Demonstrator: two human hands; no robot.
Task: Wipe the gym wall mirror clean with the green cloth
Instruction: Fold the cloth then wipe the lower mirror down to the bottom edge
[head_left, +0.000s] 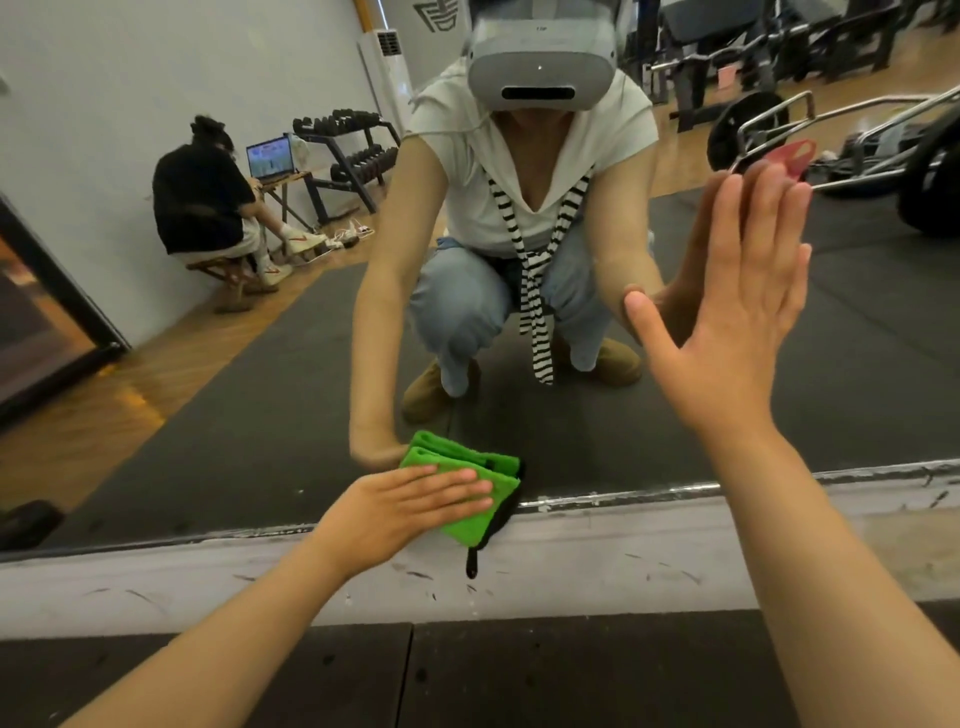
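Green cloth (467, 525) under L hand (410, 501), on mirror (260, 395)

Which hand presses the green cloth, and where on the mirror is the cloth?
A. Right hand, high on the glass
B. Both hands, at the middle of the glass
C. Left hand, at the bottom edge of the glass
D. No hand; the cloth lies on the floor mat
C: the left hand presses the green cloth with flat fingers at the bottom edge of the mirror, while the right hand rests bare on the glass higher up.

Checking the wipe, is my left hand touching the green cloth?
Touching. Head view: the left hand lies flat on the green cloth, pressing it against the mirror.
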